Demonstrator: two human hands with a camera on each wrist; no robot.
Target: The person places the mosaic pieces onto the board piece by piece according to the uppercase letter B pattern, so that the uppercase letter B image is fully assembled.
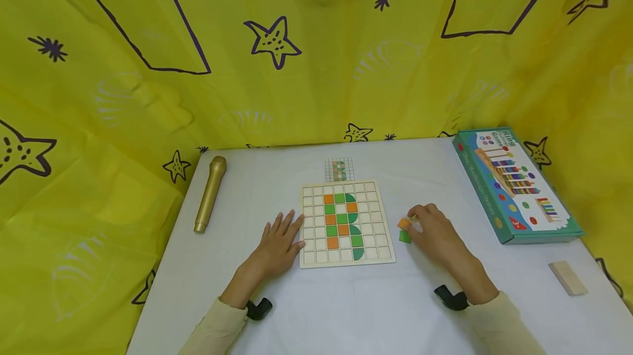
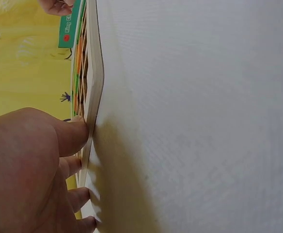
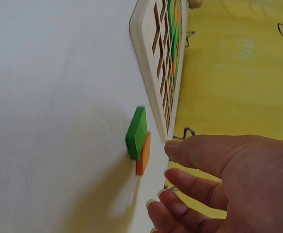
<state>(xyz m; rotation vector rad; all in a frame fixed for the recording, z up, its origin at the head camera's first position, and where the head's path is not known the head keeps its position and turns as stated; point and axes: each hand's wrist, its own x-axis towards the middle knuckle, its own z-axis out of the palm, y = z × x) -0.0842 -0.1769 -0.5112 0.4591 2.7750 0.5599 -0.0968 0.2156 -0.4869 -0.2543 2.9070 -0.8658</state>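
Note:
A pale wooden grid board (image 1: 371, 220) lies flat on the table, with orange and green squares and dark green curved pieces filling some middle cells. My left hand (image 1: 278, 248) rests at its left edge, fingers spread, the thumb touching the rim (image 2: 89, 131) in the left wrist view. To the right of the board lie a green square tile (image 3: 137, 133) and an orange square tile (image 3: 145, 158), close together. My right hand (image 1: 437, 234) hovers right beside them. In the right wrist view its thumb and fingers are apart, with nothing between them.
A small pattern card (image 1: 339, 169) lies behind the board. A gold microphone (image 1: 210, 195) is at the left, a green game box (image 1: 516, 187) at the right, and a wooden block (image 1: 568, 278) in front of that box. A yellow patterned cloth (image 1: 316, 69) hangs behind the table.

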